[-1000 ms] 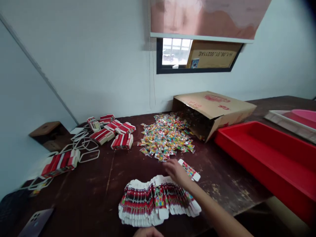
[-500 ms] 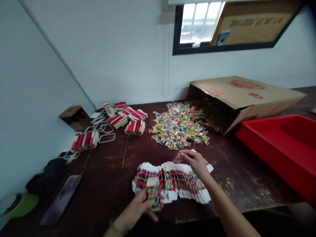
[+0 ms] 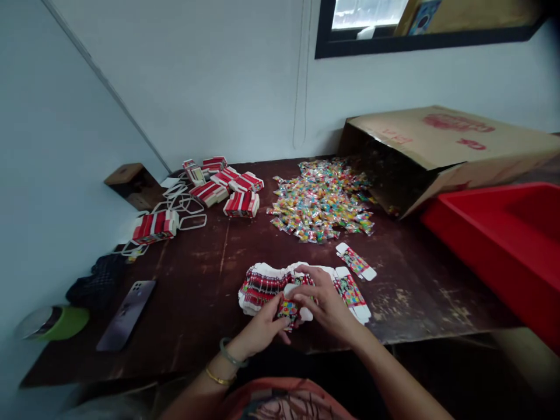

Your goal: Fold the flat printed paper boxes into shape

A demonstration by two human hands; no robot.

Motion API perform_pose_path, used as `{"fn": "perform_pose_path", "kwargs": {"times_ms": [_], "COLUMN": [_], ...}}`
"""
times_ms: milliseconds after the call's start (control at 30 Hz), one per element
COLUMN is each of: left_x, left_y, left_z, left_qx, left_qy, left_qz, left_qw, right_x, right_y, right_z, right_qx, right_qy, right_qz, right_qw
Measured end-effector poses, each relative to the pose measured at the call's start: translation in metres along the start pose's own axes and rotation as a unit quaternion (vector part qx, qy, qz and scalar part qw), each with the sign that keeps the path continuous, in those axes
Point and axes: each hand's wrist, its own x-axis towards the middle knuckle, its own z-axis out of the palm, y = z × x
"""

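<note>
My left hand is closed around a small printed carton with a raised white top flap. From the other side, my right hand has its thumb and fingers at the carton's top, by the flap. Whether a packet is between those fingers is hidden. Just behind both hands lies an overlapping row of flattened red and white cartons, partly covered by the right hand. One loose flat carton rests beyond its right end. Farther back is a heap of small wrapped candy packets.
A red tray stands at the right, beside an open cardboard box on its side. Bundled red cartons and white bands lie at the back left. A phone and a green-and-clear object are near the left edge.
My right hand has come left and down from the right end of the carton row to the carton in my left hand. The small orange packet it held is out of sight. The view has tilted down.
</note>
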Motion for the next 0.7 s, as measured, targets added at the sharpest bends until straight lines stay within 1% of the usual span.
{"fn": "perform_pose_path", "kwargs": {"times_ms": [33,67,100,133,167,200,233,267,300,367,400,433,467,500,533,600,633,667,700], "left_x": [-0.001,-0.002,-0.002,-0.003,-0.003,-0.003,-0.003,-0.002,-0.002,0.0,0.0,0.0,-0.001,-0.002,-0.004,-0.01,-0.012,-0.015,-0.017], "left_y": [0.0,0.0,0.0,0.0,0.0,-0.001,-0.002,-0.003,-0.004,-0.005,-0.005,-0.004,-0.002,0.0,0.003,0.006,0.007,0.008,0.008], "left_z": [-0.001,-0.001,-0.001,0.0,0.001,0.002,0.002,0.003,0.004,0.004,0.004,0.004,0.003,0.003,0.003,0.003,0.003,0.003,0.004], "left_qx": [0.0,-0.005,-0.01,-0.011,-0.009,-0.004,0.002,0.007,0.007,-0.009,-0.021,-0.033,-0.049,-0.066,-0.084,-0.112,-0.113,-0.099,-0.069], "left_qy": [0.007,0.009,0.01,0.012,0.014,0.021,0.03,0.042,0.051,0.057,0.058,0.056,0.049,0.034,0.011,-0.046,-0.065,-0.07,-0.062], "left_qz": [-0.001,-0.005,-0.009,-0.01,-0.011,-0.012,-0.014,-0.015,-0.018,-0.024,-0.023,-0.021,-0.018,-0.013,-0.008,-0.008,-0.01,-0.012,-0.012], "left_qw": [1.0,1.0,1.0,1.0,1.0,1.0,0.999,0.999,0.999,0.998,0.998,0.998,0.997,0.997,0.996,0.993,0.991,0.993,0.996], "right_x": [-0.004,-0.007,-0.011,-0.013,-0.015,-0.017,-0.018,-0.018,-0.018,-0.017,-0.015,-0.014,-0.013,-0.011,-0.01,-0.009,-0.009,-0.01,-0.011], "right_y": [0.001,0.002,0.004,0.006,0.007,0.007,0.007,0.006,0.003,-0.005,-0.009,-0.013,-0.016,-0.019,-0.02,-0.018,-0.015,-0.013,-0.009], "right_z": [0.004,0.008,0.012,0.017,0.021,0.025,0.028,0.03,0.03,0.028,0.025,0.022,0.019,0.016,0.014,0.01,0.01,0.01,0.011], "right_qx": [0.066,0.144,0.224,0.298,0.358,0.397,0.412,0.402,0.374,0.29,0.253,0.228,0.216,0.217,0.223,0.237,0.241,0.243,0.247], "right_qy": [0.012,0.021,0.021,0.007,-0.021,-0.053,-0.077,-0.084,-0.081,-0.077,-0.077,-0.077,-0.08,-0.083,-0.081,-0.068,-0.063,-0.057,-0.051], "right_qz": [0.042,0.093,0.147,0.194,0.23,0.254,0.265,0.263,0.246,0.171,0.127,0.089,0.066,0.062,0.074,0.123,0.146,0.162,0.17], "right_qw": [0.997,0.985,0.963,0.935,0.905,0.88,0.869,0.873,0.891,0.938,0.956,0.967,0.971,0.971,0.969,0.961,0.957,0.955,0.953]}}
